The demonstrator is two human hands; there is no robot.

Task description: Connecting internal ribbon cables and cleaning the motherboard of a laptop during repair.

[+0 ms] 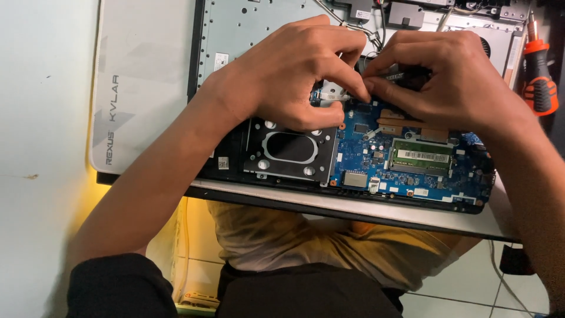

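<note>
— What is lying on the desk?

— An opened laptop (353, 118) with its bottom cover off, sitting across the desk (47, 147) on a pale grey mat (141, 88). A blue circuit board (406, 165) is showing on the right side, with a green memory stick (422, 156) seated in it and a copper pipe (406, 122) running above that. To the left of the board a black metal drive bay (290, 148) is sitting empty, and a silver metal plate (253, 29) is covering the upper left.

— And what are the hands doing?

— Both are meeting over the upper edge of the board, fingertips almost touching. The left hand (297, 73) is curling down, its thumb and forefinger pinching a small white connector piece (334, 93) just left of the board. The right hand (456, 76) is pressing in from the other side, fingers bunched and closed at the same spot — whether it is actually gripping that piece, I cannot tell, since the fingers are hiding it.

— Anything else nearby?

— An orange-and-black screwdriver (538, 76) is lying at the far right, just beside the laptop, untouched. Thin wires (376, 35) are trailing across the top of the laptop, behind the hands.
</note>
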